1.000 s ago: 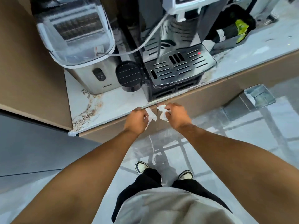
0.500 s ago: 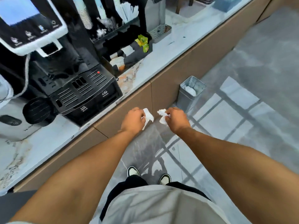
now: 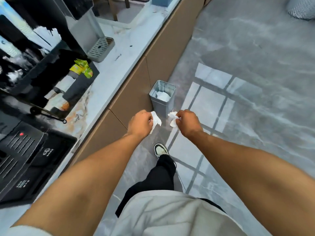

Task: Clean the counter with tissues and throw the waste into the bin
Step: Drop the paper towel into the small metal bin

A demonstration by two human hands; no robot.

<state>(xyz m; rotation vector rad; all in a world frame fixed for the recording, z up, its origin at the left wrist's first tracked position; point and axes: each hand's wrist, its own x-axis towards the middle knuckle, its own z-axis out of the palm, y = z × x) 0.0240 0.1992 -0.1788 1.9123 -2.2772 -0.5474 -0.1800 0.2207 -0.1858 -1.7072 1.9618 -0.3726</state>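
Note:
My left hand [image 3: 139, 123] is closed on a crumpled white tissue [image 3: 156, 120]. My right hand [image 3: 187, 123] is closed on a second crumpled tissue [image 3: 172, 118]. Both hands hang over the floor, just in front of a small square metal bin [image 3: 167, 106] that stands against the brown cabinet front. White tissue waste [image 3: 162, 96] lies inside the bin. The white marble counter [image 3: 129, 53] runs along the left, with brown stains [image 3: 75, 114] near the coffee machine.
A black coffee machine [image 3: 25, 160] sits at lower left on the counter. Behind it stand a black organiser with yellow-green packets [image 3: 81, 68] and a dispenser with a drip tray [image 3: 100, 48]. Grey glossy floor [image 3: 238, 82] spreads to the right. One shoe [image 3: 160, 149] is stepping forward.
I have turned right along the counter and walked up to the bin, which now lies just beyond my hands. Both hands still hold their tissues.

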